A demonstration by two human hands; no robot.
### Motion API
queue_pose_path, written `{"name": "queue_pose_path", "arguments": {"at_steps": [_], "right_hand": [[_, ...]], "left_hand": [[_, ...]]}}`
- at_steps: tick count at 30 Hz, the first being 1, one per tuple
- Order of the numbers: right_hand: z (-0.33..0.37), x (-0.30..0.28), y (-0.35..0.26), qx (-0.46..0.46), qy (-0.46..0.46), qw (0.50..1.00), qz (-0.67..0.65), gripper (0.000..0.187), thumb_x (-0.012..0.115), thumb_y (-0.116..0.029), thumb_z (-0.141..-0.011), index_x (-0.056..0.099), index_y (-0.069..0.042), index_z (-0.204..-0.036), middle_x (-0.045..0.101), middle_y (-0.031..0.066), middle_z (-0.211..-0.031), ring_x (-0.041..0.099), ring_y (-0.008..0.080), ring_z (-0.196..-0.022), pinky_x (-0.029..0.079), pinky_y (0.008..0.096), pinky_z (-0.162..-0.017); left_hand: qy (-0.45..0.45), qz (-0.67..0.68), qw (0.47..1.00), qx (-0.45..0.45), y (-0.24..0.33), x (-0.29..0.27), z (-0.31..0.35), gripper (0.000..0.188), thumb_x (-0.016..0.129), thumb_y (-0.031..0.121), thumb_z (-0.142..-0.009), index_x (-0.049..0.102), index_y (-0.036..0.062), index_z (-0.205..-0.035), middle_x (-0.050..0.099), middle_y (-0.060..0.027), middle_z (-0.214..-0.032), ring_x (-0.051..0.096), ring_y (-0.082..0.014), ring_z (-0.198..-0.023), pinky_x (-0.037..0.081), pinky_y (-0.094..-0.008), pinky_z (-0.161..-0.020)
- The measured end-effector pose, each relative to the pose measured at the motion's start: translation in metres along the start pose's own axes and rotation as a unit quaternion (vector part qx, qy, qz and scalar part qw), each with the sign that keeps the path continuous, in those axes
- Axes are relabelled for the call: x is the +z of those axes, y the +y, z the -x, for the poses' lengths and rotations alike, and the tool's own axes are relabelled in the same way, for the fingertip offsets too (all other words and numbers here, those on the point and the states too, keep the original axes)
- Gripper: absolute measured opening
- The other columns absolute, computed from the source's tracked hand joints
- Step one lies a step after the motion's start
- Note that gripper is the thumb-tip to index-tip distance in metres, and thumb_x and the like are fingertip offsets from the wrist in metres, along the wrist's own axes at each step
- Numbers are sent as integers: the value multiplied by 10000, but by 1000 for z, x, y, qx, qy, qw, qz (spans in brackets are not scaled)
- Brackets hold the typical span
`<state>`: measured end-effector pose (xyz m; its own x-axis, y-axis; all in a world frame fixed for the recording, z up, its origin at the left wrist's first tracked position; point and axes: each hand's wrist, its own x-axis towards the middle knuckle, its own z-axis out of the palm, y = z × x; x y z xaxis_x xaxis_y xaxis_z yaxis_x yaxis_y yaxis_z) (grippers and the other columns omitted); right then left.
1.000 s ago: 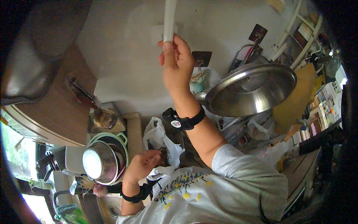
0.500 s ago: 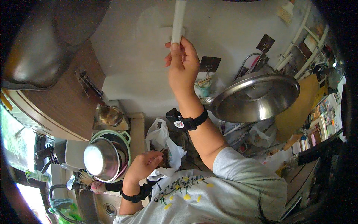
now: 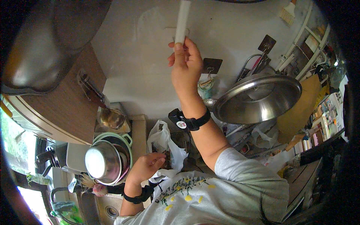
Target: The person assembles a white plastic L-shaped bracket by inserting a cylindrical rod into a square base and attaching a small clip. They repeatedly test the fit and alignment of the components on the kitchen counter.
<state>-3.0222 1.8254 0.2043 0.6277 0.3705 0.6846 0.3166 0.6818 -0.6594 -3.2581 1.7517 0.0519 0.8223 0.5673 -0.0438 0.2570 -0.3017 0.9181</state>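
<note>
My right hand (image 3: 184, 60) is raised in front of the pale wall and pinches the lower end of a long, flat white stick (image 3: 182, 20). The stick points upward, and its upper end runs out of the picture, so its kind is hidden. Low in front of my shirt, my left hand (image 3: 147, 167) hangs with loosely bent fingers and thumb apart, nothing visible in it. Just beside its fingertips stands a white plastic bag (image 3: 159, 137) with something dark inside.
To the right hangs a large steel bowl-shaped lid (image 3: 258, 99) near wall hooks (image 3: 212, 66). Stacked basins (image 3: 100, 162) stand left by a sink (image 3: 111, 212). A wooden cabinet (image 3: 56, 101) juts in at upper left, a dark pan-like shape (image 3: 48, 48) above it. A brush (image 3: 288, 14) hangs upper right.
My right hand and the white stick have shifted slightly right, and the stick tilts a little more. The whole view has moved slightly. My left hand stays almost where it was.
</note>
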Motion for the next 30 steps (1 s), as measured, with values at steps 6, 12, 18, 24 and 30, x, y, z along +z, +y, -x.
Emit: {"name": "queue_pose_path", "arguments": {"at_steps": [6,12,18,24,30], "right_hand": [[-1,-1,0,-8,3,1000,-5,237,514,-145,-943,538,-29,-1148,630,46,-886,500,66,-601,432,212,-540],[-1,-2,-3,-11,-3,1000,12,236,517,-149,-941,538,-25,-1141,635,46,-869,493,65,-584,428,212,-531],[2,-3,-7,-25,1,1000,11,229,521,-147,-939,535,-15,-1125,636,46,-867,508,65,-608,434,213,-538],[0,-11,-5,-15,9,1000,23,247,524,-142,-938,528,-8,-1145,636,45,-874,520,60,-637,438,209,-553],[-3,-13,-4,-18,3,1000,4,246,519,-134,-940,530,-16,-1156,633,37,-872,507,52,-626,430,202,-548]], "left_hand": [[-8,-3,1000,-4,3,-1,-1,237,614,187,-866,647,16,-1027,672,-142,-839,650,-195,-698,503,-309,-632],[-9,16,1000,1,7,1,-3,232,611,179,-872,643,9,-1026,675,-135,-834,656,-192,-705,509,-301,-633],[-11,1,1000,-4,6,2,-1,239,613,179,-871,640,9,-1037,676,-135,-826,662,-191,-717,512,-302,-632],[-9,12,1000,1,1,5,0,242,614,179,-871,638,7,-1039,677,-136,-826,662,-188,-722,515,-306,-636],[-9,11,1000,-4,4,7,1,243,613,177,-871,637,3,-1039,677,-140,-855,665,-193,-733,522,-302,-659]]}}
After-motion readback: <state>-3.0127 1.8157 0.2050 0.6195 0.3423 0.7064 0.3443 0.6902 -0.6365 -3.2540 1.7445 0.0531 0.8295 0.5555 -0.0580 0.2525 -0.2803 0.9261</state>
